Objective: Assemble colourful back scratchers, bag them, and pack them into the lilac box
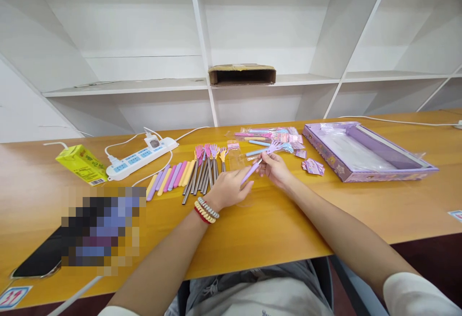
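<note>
A purple back scratcher [250, 173] with a claw-shaped head lies slanted between my hands. My left hand [229, 188] is closed around its purple handle, and a coiled bracelet circles that wrist. With bent fingers, my right hand [276, 169] grips the metal rod just below the claw. Left of my hands lie several metal rods with coloured claw heads [207, 171]. Beside them runs a row of pink, yellow and purple handle sleeves [169, 177]. Beyond my right hand are back scratchers in clear wrappers [267, 136] and a small stack of printed cards [313, 166].
A purple box [368, 175] with clear plastic inside sits at the right. At the left stand a white power strip [142, 158] with cords and a yellow drink carton [81, 164]. A black phone [39, 256], partly pixelated, lies near the front. A cardboard box [241, 68] rests on the shelf.
</note>
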`<state>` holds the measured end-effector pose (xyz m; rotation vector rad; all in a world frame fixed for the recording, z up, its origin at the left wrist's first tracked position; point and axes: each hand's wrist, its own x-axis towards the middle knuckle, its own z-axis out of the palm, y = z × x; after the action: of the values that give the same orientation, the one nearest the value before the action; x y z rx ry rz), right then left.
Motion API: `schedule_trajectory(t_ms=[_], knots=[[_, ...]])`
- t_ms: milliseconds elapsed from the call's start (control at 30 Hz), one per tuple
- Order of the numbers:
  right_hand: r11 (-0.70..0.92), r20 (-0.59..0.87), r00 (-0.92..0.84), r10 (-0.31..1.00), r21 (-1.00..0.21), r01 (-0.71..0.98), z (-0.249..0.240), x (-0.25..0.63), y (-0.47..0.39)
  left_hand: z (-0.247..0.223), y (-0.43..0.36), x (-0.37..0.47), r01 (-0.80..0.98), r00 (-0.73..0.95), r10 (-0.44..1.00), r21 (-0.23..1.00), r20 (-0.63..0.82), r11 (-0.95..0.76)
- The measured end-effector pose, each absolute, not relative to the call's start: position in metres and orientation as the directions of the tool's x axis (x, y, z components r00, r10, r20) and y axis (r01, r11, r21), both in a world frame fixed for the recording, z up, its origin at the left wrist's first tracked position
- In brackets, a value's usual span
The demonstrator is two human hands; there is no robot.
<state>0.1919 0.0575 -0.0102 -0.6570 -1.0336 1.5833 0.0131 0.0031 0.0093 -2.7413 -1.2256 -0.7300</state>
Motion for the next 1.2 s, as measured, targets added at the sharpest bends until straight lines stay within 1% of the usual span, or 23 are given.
schedule_trajectory(t_ms=[133, 300, 433, 533, 633, 733, 800, 867, 933, 1000, 1100, 1200], knots=[[-0.023, 0.066, -0.180, 0.981, -0.892, -0.451, -0.012, 0.198, 0.064, 0.011, 0.000, 0.016, 0.693, 0.613, 0.688, 0.153, 0.390, -0.704], [0.025, 0.050, -0.057, 0.997, -0.930, -0.368, -0.008, 0.204, 0.066, 0.013, 0.001, 0.012, 0.638, 0.670, 0.659, 0.189, 0.341, -0.747], [0.016, 0.046, -0.084, 0.995, -0.942, -0.334, -0.007, 0.208, 0.067, 0.011, 0.005, 0.007, 0.631, 0.702, 0.647, 0.160, 0.298, -0.759], [0.001, 0.036, -0.111, 0.993, -0.952, -0.307, -0.009, 0.210, 0.069, 0.008, 0.008, 0.005, 0.632, 0.718, 0.650, 0.160, 0.250, -0.759], [0.005, 0.032, -0.084, 0.996, -0.953, -0.302, -0.010, 0.209, 0.070, 0.006, 0.009, 0.004, 0.631, 0.724, 0.654, 0.172, 0.219, -0.757], [0.027, 0.043, -0.048, 0.998, -0.955, -0.297, -0.009, 0.204, 0.066, 0.006, 0.008, 0.006, 0.635, 0.713, 0.659, 0.179, 0.239, -0.751], [0.033, 0.058, -0.073, 0.996, -0.948, -0.315, -0.007, 0.198, 0.061, 0.008, 0.007, 0.008, 0.637, 0.701, 0.661, 0.180, 0.267, -0.749], [0.016, 0.077, -0.156, 0.985, -0.931, -0.364, -0.006, 0.191, 0.054, 0.008, 0.007, 0.011, 0.656, 0.679, 0.676, 0.177, 0.287, -0.734], [-0.008, 0.103, -0.253, 0.962, -0.916, -0.402, -0.005, 0.186, 0.049, 0.007, 0.008, 0.012, 0.709, 0.621, 0.716, 0.163, 0.317, -0.687], [0.002, 0.139, -0.305, 0.942, -0.913, -0.409, -0.005, 0.183, 0.046, 0.005, 0.011, 0.012, 0.780, 0.528, 0.767, 0.150, 0.364, -0.608], [0.056, 0.182, -0.302, 0.936, -0.923, -0.381, -0.006, 0.183, 0.047, 0.002, 0.013, 0.011, 0.841, 0.403, 0.805, 0.169, 0.436, -0.513], [0.095, 0.190, -0.299, 0.935, -0.947, -0.306, -0.008, 0.186, 0.049, 0.003, 0.012, 0.011, 0.854, 0.367, 0.818, 0.189, 0.442, -0.485]])
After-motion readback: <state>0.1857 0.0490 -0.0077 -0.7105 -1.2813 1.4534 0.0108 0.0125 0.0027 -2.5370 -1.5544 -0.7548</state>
